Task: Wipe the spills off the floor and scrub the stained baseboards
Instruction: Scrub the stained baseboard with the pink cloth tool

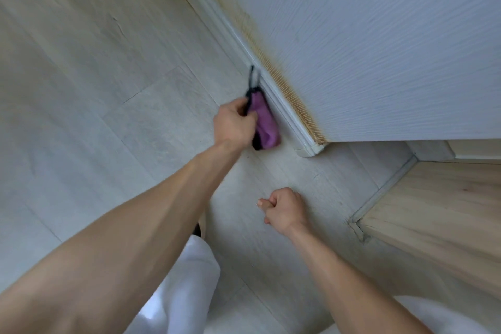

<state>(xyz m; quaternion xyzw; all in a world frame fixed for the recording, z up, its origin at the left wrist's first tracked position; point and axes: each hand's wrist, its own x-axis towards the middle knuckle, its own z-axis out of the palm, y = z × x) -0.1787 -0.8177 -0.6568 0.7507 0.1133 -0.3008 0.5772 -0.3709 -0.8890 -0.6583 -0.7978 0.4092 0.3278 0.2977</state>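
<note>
Nearest to us, at about 5 o'clock, our right hand (284,209) is balled into a fist with nothing in it, looks like it's propping us on the pale floor (95,76). Further out, just past centre, our left hand (234,125) has its grip curled tight round a purple cloth (265,125) with a dark loop sticking out the far end, and the cloth sits right against the white baseboard (287,114) near its cut end.

Beyond that, running off toward 11 o'clock, there's a brownish-yellow stain (260,49) along the top edge of the baseboard and creeping onto the wall (379,35). So we'd say we're scrubbing the lower face now, but the worst grime is higher up. Best bet: fold the cloth over a fingertip, press into that top groove, and work short strokes along it instead of long swipes.
</note>
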